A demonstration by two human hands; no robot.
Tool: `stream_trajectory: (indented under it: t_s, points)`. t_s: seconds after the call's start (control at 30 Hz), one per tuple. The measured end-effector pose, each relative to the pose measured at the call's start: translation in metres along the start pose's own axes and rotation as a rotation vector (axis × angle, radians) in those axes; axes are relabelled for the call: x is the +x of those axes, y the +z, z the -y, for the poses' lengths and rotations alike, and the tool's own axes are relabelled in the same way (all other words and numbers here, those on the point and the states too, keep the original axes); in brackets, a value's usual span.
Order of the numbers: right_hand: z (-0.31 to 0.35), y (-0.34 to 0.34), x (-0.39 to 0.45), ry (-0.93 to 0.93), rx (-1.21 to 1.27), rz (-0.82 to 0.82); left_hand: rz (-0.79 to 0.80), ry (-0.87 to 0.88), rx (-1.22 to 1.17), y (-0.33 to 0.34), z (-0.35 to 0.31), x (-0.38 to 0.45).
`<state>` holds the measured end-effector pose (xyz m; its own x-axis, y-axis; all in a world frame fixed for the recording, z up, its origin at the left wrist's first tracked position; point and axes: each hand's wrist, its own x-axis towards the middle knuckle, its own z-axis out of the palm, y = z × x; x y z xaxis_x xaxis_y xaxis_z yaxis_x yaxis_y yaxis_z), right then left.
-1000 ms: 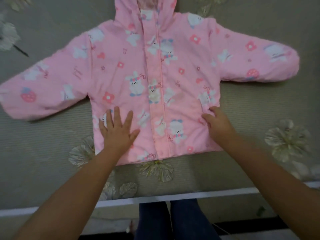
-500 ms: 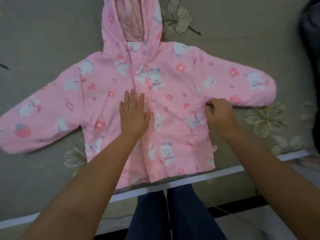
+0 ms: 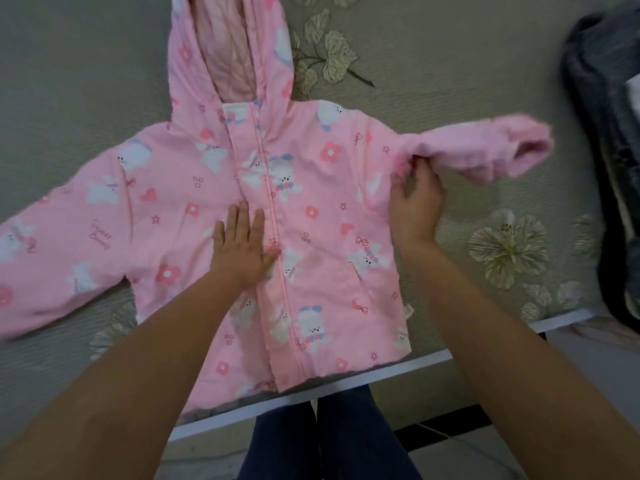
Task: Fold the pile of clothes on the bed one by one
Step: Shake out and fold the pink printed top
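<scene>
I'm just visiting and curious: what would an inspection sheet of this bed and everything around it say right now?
Surface: bed cover, grey-green with leaf and flower patterns.
Job's things: pink hooded jacket lies front up, hood away from the person; right sleeve lifted, left sleeve flat.
Clutter: dark bundle at the bed's right edge, too blurred to identify.
Hands: left hand presses flat beside the zip; right hand pinches fabric at the right sleeve's base.
Cables: thin white cord on the floor.
Surroundings: person's dark trousers, tiled floor.

Soft matt cloth jacket (image 3: 322,202)
</scene>
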<state>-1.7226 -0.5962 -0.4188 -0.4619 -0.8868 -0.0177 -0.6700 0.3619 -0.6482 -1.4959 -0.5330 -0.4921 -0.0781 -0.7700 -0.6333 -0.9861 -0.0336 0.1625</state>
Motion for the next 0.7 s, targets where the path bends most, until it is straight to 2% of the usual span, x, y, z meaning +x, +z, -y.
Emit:
stream_trajectory:
  t_s: [0.07, 0.1, 0.17, 0.23, 0.27, 0.3, 0.37, 0.43, 0.47, 0.53, 0.57, 0.63, 0.7]
  points:
    - [0.020, 0.012, -0.025, -0.460, -0.139, 0.078, 0.000, 0.114, 0.004, -0.013, 0.012, -0.005]
    - [0.027, 0.021, -0.040, -0.614, -0.156, 0.161, -0.043, 0.181, -0.045, -0.021, 0.020, -0.012]
    - [0.032, 0.041, -0.071, -0.755, -0.283, 0.491, -0.213, 0.258, -0.156, -0.031, 0.035, -0.035]
    - [0.022, 0.062, -0.092, -0.768, -0.501, 0.780, -0.447, 0.157, -0.219, -0.023, 0.053, -0.063]
    - [0.017, 0.069, -0.096, -0.755, -0.550, 0.834, -0.525, 0.057, -0.231, -0.015, 0.063, -0.076]
    - [0.013, 0.074, -0.098, -0.739, -0.568, 0.845, -0.594, -0.090, -0.273, -0.005, 0.073, -0.086]
    - [0.008, 0.078, -0.098, -0.732, -0.561, 0.803, -0.713, -0.530, -0.533, 0.009, 0.093, -0.096]
    - [0.004, 0.077, -0.097, -0.748, -0.544, 0.781, -0.817, -0.947, -1.009, 0.008, 0.114, -0.093]
    - [0.003, 0.077, -0.096, -0.765, -0.546, 0.777, -0.843, -1.070, -1.279, 0.004, 0.126, -0.088]
    - [0.004, 0.076, -0.095, -0.772, -0.602, 0.806, -0.946, -1.162, -1.717, -0.008, 0.147, -0.078]
    - [0.005, 0.076, -0.095, -0.766, -0.632, 0.819, -1.041, -1.158, -1.816, -0.013, 0.154, -0.074]
    - [0.007, 0.076, -0.095, -0.764, -0.671, 0.826, -1.192, -1.091, -1.748, -0.028, 0.154, -0.072]
    - [0.010, 0.076, -0.095, -0.754, -0.679, 0.851, -1.266, -0.888, -1.448, -0.044, 0.135, -0.074]
